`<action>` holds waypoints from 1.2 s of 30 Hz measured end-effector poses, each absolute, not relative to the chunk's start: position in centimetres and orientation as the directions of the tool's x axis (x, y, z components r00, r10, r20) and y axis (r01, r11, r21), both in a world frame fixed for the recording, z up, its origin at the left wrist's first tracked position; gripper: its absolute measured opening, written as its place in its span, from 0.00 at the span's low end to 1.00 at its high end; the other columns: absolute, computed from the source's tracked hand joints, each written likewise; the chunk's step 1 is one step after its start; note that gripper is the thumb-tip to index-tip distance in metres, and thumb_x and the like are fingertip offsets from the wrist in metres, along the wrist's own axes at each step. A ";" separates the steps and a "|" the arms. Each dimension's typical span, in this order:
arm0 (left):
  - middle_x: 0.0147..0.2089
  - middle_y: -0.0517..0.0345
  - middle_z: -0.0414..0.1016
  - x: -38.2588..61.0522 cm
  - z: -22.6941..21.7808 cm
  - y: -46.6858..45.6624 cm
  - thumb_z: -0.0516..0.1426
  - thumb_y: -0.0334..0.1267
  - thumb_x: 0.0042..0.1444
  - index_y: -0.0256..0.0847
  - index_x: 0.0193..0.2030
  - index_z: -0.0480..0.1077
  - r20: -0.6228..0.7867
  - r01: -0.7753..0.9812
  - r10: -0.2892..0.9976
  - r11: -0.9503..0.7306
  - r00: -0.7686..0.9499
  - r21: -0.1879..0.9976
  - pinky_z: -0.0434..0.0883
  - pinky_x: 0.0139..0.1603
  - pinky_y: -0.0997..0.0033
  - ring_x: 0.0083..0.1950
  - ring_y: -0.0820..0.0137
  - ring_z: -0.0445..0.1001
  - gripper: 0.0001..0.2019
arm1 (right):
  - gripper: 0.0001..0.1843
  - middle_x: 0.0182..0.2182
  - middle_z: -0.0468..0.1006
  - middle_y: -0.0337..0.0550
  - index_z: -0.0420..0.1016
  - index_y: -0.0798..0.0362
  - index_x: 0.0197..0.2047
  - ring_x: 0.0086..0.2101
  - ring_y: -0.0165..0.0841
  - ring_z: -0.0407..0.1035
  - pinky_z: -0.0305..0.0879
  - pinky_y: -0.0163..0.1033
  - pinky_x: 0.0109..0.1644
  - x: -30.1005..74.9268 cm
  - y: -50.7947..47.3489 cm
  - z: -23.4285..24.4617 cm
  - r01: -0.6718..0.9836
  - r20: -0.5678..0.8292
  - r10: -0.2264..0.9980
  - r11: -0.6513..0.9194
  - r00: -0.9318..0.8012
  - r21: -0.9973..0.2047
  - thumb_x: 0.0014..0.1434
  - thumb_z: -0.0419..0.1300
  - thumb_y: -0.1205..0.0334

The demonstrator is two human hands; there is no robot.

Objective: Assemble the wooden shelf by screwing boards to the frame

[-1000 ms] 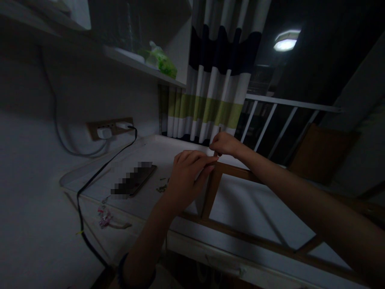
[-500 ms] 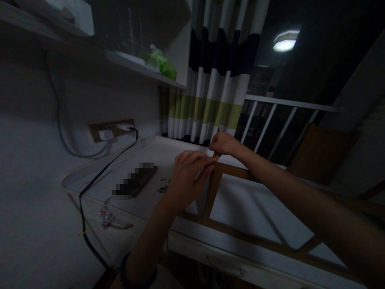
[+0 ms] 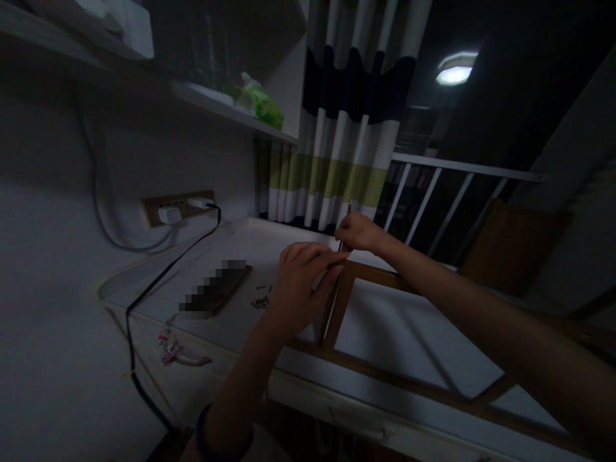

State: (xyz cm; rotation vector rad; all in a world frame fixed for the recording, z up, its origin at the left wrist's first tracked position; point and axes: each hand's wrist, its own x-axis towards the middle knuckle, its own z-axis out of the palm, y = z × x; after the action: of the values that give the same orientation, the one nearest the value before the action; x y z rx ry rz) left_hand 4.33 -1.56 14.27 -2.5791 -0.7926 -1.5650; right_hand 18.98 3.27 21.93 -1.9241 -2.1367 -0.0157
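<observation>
A brown wooden frame [image 3: 342, 301] lies on the white desk, with crossbars running to the right. At its far left corner, my right hand [image 3: 359, 232] pinches a thin upright wooden strip [image 3: 349, 209] whose tip pokes up above the fingers. My left hand [image 3: 303, 282] reaches in from the left, thumb and forefinger closed around the lower part of this corner; what sits exactly between those fingertips is hidden. Several small dark screws or pegs [image 3: 261, 300] lie loose on the desk just left of my left hand.
A phone [image 3: 233, 285], partly pixelated, lies on the desk [image 3: 283, 231] to the left, its beaded strap [image 3: 169, 346] hanging over the front edge. A black cable [image 3: 132, 321] runs down from the wall socket [image 3: 179, 206]. A shelf [image 3: 216, 106] overhangs the desk; a curtain [image 3: 337, 160] hangs behind.
Both hands stay almost in place at the frame's corner. A narrow gap now shows along the left side of the frame's near bar, below my left fingers.
</observation>
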 end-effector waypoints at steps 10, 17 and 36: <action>0.39 0.60 0.68 4.5 14.2 -1.7 0.50 0.36 0.57 0.46 0.46 0.66 0.832 0.434 0.414 -0.869 0.369 0.239 0.56 0.48 0.65 0.45 0.69 0.63 0.11 | 0.11 0.23 0.75 0.47 0.75 0.61 0.27 0.26 0.29 0.68 0.59 0.28 0.25 19.0 3.6 21.8 0.978 0.206 0.976 0.114 -0.076 -0.177 0.49 0.52 0.66; 0.40 0.59 0.68 4.5 14.1 -1.6 0.50 0.36 0.56 0.46 0.46 0.66 0.830 0.442 0.428 -0.860 0.357 0.254 0.56 0.48 0.65 0.46 0.68 0.62 0.11 | 0.11 0.21 0.75 0.46 0.75 0.62 0.27 0.25 0.29 0.68 0.59 0.28 0.25 19.0 3.6 21.8 0.974 0.205 0.975 0.127 -0.087 -0.188 0.49 0.52 0.67; 0.40 0.60 0.69 4.7 14.0 -1.7 0.49 0.36 0.57 0.46 0.45 0.66 0.838 0.441 0.433 -0.856 0.332 0.268 0.56 0.48 0.64 0.46 0.68 0.63 0.11 | 0.09 0.21 0.75 0.47 0.75 0.61 0.26 0.26 0.31 0.70 0.62 0.30 0.29 18.9 3.1 22.1 0.976 0.210 0.976 0.093 -0.051 -0.197 0.49 0.54 0.67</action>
State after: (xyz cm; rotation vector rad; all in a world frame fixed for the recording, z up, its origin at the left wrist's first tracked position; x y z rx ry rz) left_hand 4.75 -1.71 13.97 -2.5578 -0.8396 -1.6048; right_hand 18.85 3.10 22.11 -1.9390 -2.0878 0.0028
